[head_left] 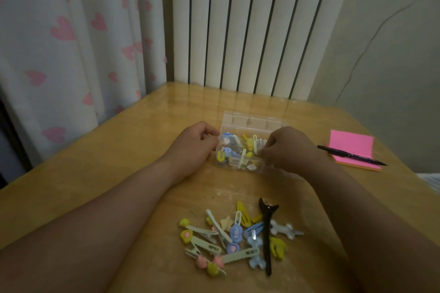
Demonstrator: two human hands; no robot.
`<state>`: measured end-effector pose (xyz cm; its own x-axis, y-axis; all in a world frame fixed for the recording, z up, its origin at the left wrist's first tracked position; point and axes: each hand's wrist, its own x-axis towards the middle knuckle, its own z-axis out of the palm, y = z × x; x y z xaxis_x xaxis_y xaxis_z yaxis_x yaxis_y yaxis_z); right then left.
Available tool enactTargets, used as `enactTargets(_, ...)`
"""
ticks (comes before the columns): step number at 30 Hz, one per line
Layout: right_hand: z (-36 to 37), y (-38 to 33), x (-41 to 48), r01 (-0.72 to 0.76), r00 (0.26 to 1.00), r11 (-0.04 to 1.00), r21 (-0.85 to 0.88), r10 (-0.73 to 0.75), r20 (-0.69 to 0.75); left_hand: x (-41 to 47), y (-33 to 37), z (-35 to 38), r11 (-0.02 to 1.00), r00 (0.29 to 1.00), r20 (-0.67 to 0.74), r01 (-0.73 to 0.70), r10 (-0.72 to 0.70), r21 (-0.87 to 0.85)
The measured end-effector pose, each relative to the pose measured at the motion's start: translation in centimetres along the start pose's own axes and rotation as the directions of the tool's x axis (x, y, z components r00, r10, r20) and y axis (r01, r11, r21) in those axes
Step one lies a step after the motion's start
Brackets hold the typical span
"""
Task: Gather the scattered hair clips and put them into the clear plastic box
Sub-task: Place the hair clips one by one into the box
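Observation:
The clear plastic box [240,166] stands mid-table with its lid [252,122] tipped up at the back; several coloured hair clips [234,150] lie inside. My left hand [195,147] curls against the box's left wall and holds it. My right hand [289,150] is at the box's right end, fingertips bunched inside it and pinching a pale clip among the others. Nearer to me, a loose pile of hair clips [228,238] lies on the table, with a long black clip [267,231] across its right side.
A pink sticky-note pad [352,144] with a black pen [350,155] across it lies to the right of the box. The wooden table [119,162] ends at a heart-print curtain [71,54] on the left and a white radiator [250,26] behind.

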<state>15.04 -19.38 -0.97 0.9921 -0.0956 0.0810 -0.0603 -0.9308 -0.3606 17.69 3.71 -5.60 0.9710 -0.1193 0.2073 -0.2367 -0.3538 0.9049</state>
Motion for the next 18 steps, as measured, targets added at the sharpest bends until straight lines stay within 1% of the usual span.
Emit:
enactTargets(3, 0.0, 0.1, -0.2, 0.001, 1.0, 1.0, -0.005, -0.001, 0.001, -0.1, 0.0, -0.1, 1.0, 1.0, 0.003, 0.0, 0.0, 0.015)
enactTargets(5, -0.1, 0.2, -0.4, 0.029, 0.998, 0.999, -0.02, -0.03, -0.048, -0.1, 0.0, -0.1, 1.0, 1.0, 0.005, -0.002, 0.002, 0.025)
enactTargets(7, -0.6, -0.1, -0.6, 0.073, 0.994, 0.997, 0.012, -0.072, -0.081, -0.2, 0.0, -0.1, 0.999, 1.0, 0.005, -0.003, 0.003, 0.034)
enactTargets(10, -1.8, -1.0, -1.4, 0.172, 0.985, 0.982, 0.08, -0.169, -0.042, -0.3, 0.1, -0.1, 0.999, 1.0, 0.002, 0.003, -0.003, 0.035)
enactTargets(13, -3.1, -2.2, -2.5, 0.268, 0.959, 0.958, 0.101, -0.275, 0.073, -0.3, 0.1, -0.2, 1.0, 1.0, -0.022, 0.01, -0.009, 0.023)
enactTargets(15, -3.9, -2.8, -3.3, 0.321, 0.924, 0.944, 0.075, -0.329, 0.192, -0.3, 0.1, -0.2, 1.0, 0.999, -0.04, 0.013, -0.013, 0.01)
enactTargets(18, -4.6, -3.9, -4.7, 0.387, 0.819, 0.922, 0.0, -0.344, 0.459, -0.4, 0.2, -0.1, 1.0, 0.999, -0.052, 0.009, -0.008, 0.011)
